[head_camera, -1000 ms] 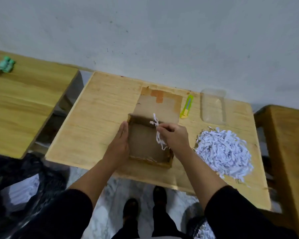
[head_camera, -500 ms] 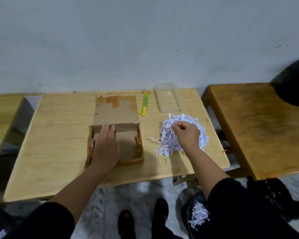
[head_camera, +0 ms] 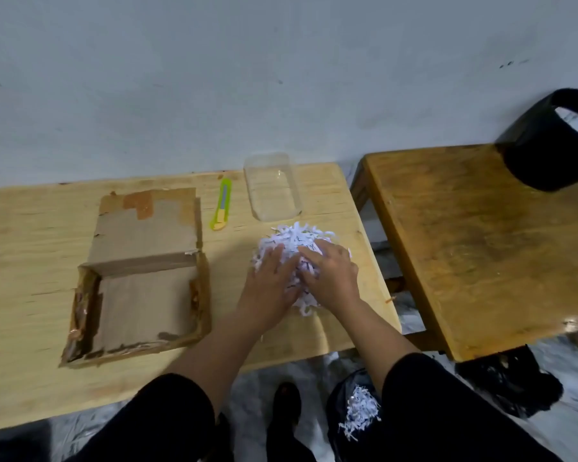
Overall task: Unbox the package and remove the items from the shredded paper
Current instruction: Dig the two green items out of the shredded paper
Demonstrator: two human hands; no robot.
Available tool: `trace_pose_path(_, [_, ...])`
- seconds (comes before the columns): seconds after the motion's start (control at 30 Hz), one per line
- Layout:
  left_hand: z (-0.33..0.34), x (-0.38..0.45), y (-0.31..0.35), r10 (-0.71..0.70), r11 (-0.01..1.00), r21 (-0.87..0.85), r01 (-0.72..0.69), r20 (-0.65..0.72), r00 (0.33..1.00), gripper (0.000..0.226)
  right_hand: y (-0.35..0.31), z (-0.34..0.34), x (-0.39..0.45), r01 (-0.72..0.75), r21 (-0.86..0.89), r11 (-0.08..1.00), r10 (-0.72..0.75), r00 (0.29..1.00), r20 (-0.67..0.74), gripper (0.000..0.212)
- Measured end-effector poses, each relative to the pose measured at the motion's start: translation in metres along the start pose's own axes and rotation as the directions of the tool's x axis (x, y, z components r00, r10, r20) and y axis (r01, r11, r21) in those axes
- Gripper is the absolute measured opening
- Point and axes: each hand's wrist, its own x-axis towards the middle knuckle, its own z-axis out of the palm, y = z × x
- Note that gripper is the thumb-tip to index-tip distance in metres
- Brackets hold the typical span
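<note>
Both hands now cup the shredded paper (head_camera: 292, 243): my left hand (head_camera: 271, 281) left the empty box (head_camera: 137, 295), right hand (head_camera: 331, 275) alongside, gathering.

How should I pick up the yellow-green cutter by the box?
Probably pinch the cutter across its long narrow sides near the middle, coming from above. It lies flat on the table, pointing away from you, with bare wood on both sides between the box and the clear tub, so fingers fit.
</note>
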Motion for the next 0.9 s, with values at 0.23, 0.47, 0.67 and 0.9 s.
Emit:
trace_pose_path(0.23, [-0.011, -0.001, -0.023, -0.082, 0.979, -0.188, 0.075, -0.03, 0.996, 0.051, 0.025, 0.009, 0.023, 0.082, 0.163, 0.983, -0.083, 0.997, -0.001, 0.03])
trace_pose_path(0.47, [-0.014, -0.011, -0.039, -0.238, 0.952, -0.234, 0.199, -0.152, 0.959, 0.044, 0.035, 0.001, 0.035, -0.023, 0.353, 0.935, 0.06, 0.994, -0.094, 0.018])
trace_pose_path(0.67, [-0.027, -0.001, -0.025, -0.103, 0.98, -0.193, 0.051, -0.265, 0.959, 0.043, 0.03, -0.002, 0.027, 0.136, 0.299, 0.944, -0.091, 0.983, -0.159, 0.043])
trace_pose_path(0.9, [-0.001, 0.011, -0.011, -0.083, 0.996, 0.014, 0.086, -0.122, 0.989, 0.043, 0.036, 0.016, 0.017, 0.172, 0.223, 0.959, -0.179, 0.984, 0.012, 0.045])
